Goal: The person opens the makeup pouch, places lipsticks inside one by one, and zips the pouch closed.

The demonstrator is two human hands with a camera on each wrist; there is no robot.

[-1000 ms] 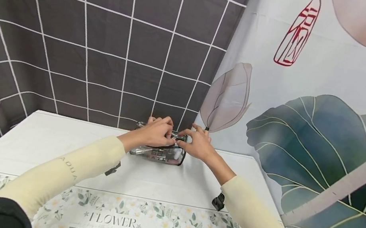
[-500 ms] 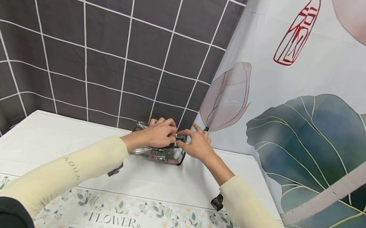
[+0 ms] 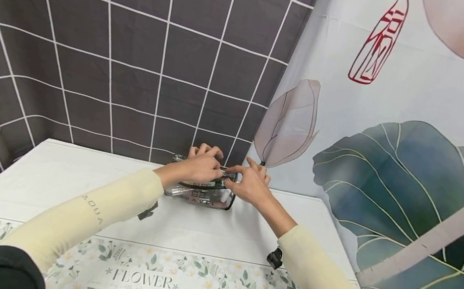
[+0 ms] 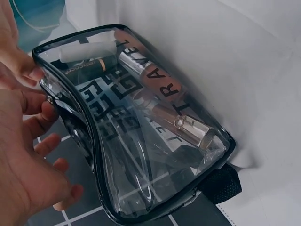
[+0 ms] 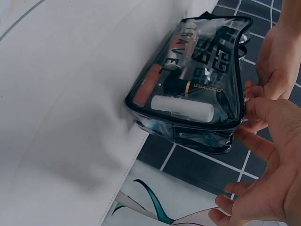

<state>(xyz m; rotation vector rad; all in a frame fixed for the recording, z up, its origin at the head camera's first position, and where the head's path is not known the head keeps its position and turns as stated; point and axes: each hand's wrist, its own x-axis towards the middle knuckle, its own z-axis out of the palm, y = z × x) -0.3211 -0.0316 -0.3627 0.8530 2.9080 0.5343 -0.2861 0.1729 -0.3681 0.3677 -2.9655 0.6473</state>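
A clear cosmetic bag [image 3: 205,196] with black piping and dark lettering stands at the far side of the white table. Several tubes show through its wall, among them a white tube [image 5: 182,108] and a black tube with a gold band [image 5: 177,87]. My left hand [image 4: 35,160] pinches a small metal zipper pull [image 4: 50,99] at the bag's top edge, its other fingers loosely bent. Close beside it, my right hand [image 5: 270,155] pinches the top edge near the bag's right end. The fingers partly cover the zipper, so how far it is closed I cannot tell.
A flower-patterned cloth [image 3: 154,280] covers the near part of the white table [image 3: 83,181]. Behind the bag hangs a dark grid-patterned curtain [image 3: 133,72]; a lotus-printed curtain [image 3: 390,191] hangs on the right.
My left hand shifted slightly right along the bag's top edge, then a little back left, with its fingers lifting. The right hand stays almost in place; the bag has hardly moved.
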